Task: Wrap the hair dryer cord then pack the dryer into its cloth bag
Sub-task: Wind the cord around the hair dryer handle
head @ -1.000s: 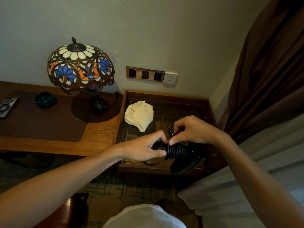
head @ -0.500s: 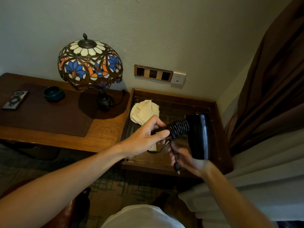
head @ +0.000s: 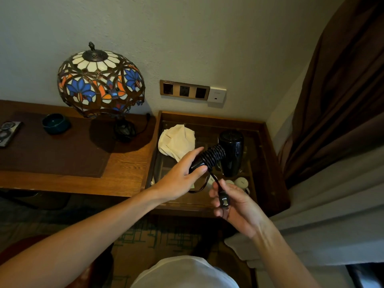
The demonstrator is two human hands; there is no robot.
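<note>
A black hair dryer (head: 231, 151) is held above the glass-topped side table (head: 268, 173), barrel pointing down toward me. Most of its black cord (head: 214, 155) is coiled tightly around the handle. My left hand (head: 180, 177) grips the handle's lower end. A short free length of cord runs down to the plug (head: 224, 201), which my right hand (head: 234, 206) pinches, palm up. The cream cloth bag (head: 176, 142) lies crumpled on the table's far left, just behind my left hand.
A stained-glass lamp (head: 100, 84) stands on the wooden desk (head: 124, 169) at left, with a teal bowl (head: 55, 123) and a small tray (head: 9, 133). A wall socket panel (head: 185, 90) is above the table. Brown curtains (head: 340, 96) hang at right. White cups (head: 241, 182) show under the glass.
The dryer has swung up and away so its barrel points down. My right hand moved from under the dryer to hold the plug at the cord's free end.
</note>
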